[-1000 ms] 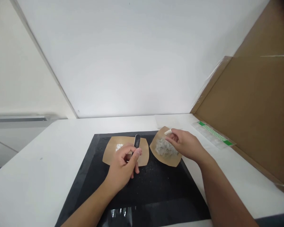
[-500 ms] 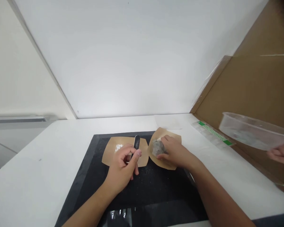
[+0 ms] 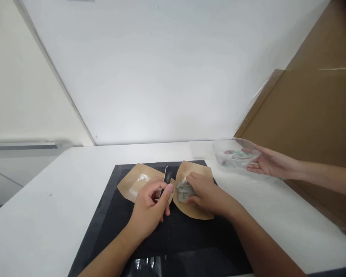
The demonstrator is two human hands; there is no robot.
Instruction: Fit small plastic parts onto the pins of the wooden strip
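The left hand (image 3: pixel 152 202) is closed on a black file (image 3: pixel 167 175), pinched between thumb and fingers so that its rounded end points up and away from the wrist. It hangs over the near right part of the left paper (image 3: pixel 127 186), a tan sheet with a small cluster of white bits (image 3: pixel 143 177) toward its far edge; the fingers cover part of the sheet. The right hand (image 3: pixel 200 192) reaches in from the right over the right paper (image 3: pixel 194 168), its thumb and fingers curved apart around a heap of grey, see-through pieces (image 3: pixel 183 191). A small white tip shows at the forefinger, but whether the hand grips any piece cannot be told. The two papers lie side by side on a black mat (image 3: pixel 167 242), their nearest edges close together behind the left hand. The mat lies on a white bench (image 3: pixel 46 196), with a glossy patch near its front edge. At the back right, another person's hand (image 3: pixel 266 161) holds a clear tub (image 3: pixel 227 148) by its right side; green and reddish patches show through its wall. Whether the tub touches the bench cannot be told. Brown cardboard (image 3: pixel 314 127) stands along the right side.
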